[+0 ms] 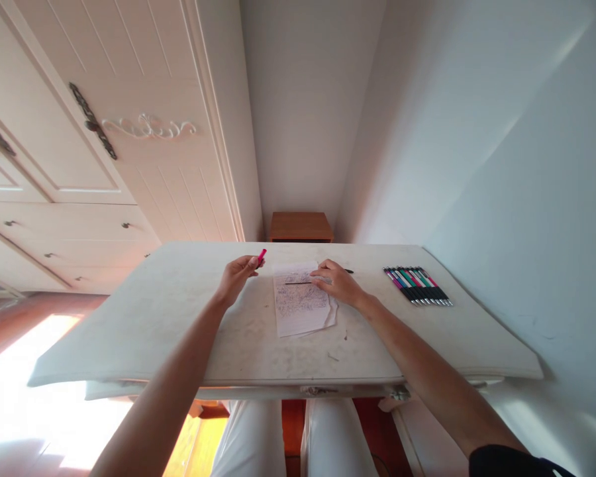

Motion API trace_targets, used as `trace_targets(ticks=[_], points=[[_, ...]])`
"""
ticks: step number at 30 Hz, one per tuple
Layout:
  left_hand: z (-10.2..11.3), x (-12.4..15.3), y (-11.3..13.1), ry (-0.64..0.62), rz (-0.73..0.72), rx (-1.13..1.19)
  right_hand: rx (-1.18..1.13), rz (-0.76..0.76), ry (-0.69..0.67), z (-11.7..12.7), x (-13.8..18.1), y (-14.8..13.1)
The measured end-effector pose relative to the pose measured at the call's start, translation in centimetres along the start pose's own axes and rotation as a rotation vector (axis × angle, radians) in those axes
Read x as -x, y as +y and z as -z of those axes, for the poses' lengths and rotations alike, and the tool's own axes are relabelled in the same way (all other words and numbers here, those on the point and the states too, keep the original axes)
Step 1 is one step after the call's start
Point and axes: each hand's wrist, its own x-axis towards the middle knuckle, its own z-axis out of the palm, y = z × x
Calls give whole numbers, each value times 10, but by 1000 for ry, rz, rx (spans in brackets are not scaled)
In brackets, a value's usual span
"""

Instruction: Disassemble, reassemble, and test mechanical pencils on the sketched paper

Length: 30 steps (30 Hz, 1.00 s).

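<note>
My left hand (240, 273) is closed on a bright pink pen barrel (262, 256), whose upper end sticks out past the fingertips. Between the fingertips of my right hand (334, 279) is a thin dark pen refill (298, 283), pointing left across the paper. Beneath it lie stacked sheets of paper (298, 318) covered in handwriting and scribbles. Just behind my right hand, a small dark piece (348, 270) shows on the table, partly hidden by the hand. The two hands are apart, at either side of the sheets.
Several click pens (417, 286) with coloured barrels and black grips lie in a row at the right of the white table (189, 344). Small dark scraps (332, 357) lie near its front edge. A brown wooden cabinet (300, 225) stands behind; a wardrobe (179, 172) rises at left.
</note>
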Motion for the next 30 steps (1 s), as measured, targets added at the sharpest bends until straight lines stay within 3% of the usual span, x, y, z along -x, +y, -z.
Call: trace_targets(ticks=[2,5,15,24,30], points=[[-1,2,3,-11,54,178,3,6,-18,-1,0,0],[-4,4,4,-48,102,240,19,21,-44,-5,0,1],[-11,4,-1,-120,90,143,106,72,-72,-9,-2,-5],[-13,2,-4,46,29,-97,100,45,-59,-6,-3,-12],[-16,-3,-11,33,-26,-142,148,-63,-54,-9,-14,-20]])
